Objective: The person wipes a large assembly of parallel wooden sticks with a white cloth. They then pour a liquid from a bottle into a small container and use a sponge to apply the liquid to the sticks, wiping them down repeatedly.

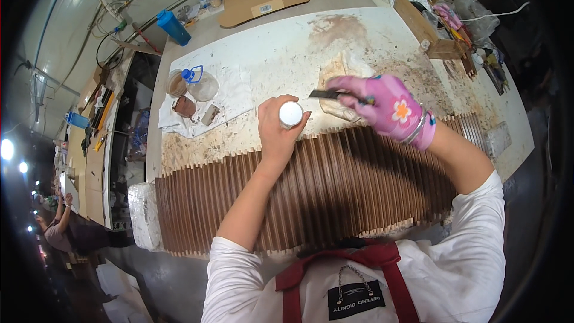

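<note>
My bare left hand point(274, 128) is wrapped round a small container point(291, 114) with a round white top; its sides are mostly hidden by my fingers. My right hand point(385, 104), in a pink glove with a flower on it, is closed on a dark flat-bladed tool point(326, 94), slightly blurred. The blade points left toward the container, apart from it. Below both hands lies a row of dark brown wooden slats point(305, 194), side by side across the near part of the table. A stained cloth point(341, 75) lies behind my right hand.
On a white cloth point(233, 93) at left stand a clear jug point(203, 87) with a blue cap and a brown cup point(184, 106). A blue bottle point(173, 28) and cardboard point(263, 0) lie farther back. A wooden tool box point(427, 27) sits far right. Another person point(66, 227) is at far left.
</note>
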`<state>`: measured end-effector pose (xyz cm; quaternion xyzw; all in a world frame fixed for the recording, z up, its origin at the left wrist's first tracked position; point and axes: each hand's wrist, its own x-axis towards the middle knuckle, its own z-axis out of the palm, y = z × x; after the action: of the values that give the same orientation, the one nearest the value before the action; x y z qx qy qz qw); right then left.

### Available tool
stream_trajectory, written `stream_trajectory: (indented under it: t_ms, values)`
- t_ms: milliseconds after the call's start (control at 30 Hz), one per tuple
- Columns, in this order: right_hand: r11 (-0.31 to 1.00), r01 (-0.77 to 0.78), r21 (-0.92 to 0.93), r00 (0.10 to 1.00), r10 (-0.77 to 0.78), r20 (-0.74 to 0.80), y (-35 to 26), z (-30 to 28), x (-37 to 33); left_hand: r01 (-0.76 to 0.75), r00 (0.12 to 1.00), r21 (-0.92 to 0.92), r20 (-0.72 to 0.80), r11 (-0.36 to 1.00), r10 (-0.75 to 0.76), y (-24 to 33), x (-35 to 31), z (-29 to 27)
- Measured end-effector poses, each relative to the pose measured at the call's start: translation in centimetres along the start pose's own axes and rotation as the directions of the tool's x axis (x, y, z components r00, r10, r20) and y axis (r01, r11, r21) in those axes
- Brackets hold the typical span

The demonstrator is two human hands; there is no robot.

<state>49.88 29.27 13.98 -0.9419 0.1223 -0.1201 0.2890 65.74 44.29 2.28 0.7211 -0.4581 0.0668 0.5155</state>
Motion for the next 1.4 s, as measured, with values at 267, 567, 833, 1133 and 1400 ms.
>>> stream_trajectory:
  t_ms: [267,567,833,1133,1400]
  values:
    - [0.981,0.137,-0.135,0.991,-0.137,0.011,-1.1,1.5,0.8,-0.012,0.997,-0.018,-0.070,1.000,0.011,0.1,0.6,1.5]
    - [0.961,0.186,-0.206,0.980,-0.196,-0.030,-1.4,1.7,1.3,0.075,0.994,-0.037,-0.072,0.997,-0.077,0.2,0.6,1.7]
    - [0.957,0.188,-0.219,0.982,-0.190,0.012,-1.7,1.3,2.0,0.108,0.989,-0.008,-0.099,0.994,-0.108,0.1,0.9,2.1]
    - [0.960,0.180,-0.214,0.983,-0.180,0.022,-2.1,1.0,2.2,0.049,0.990,0.031,-0.133,0.998,-0.044,0.2,0.9,2.2]
    - [0.939,0.157,-0.306,0.987,-0.161,0.012,-2.6,1.0,2.5,0.024,0.987,0.038,-0.160,0.999,-0.018,0.2,1.0,2.4]
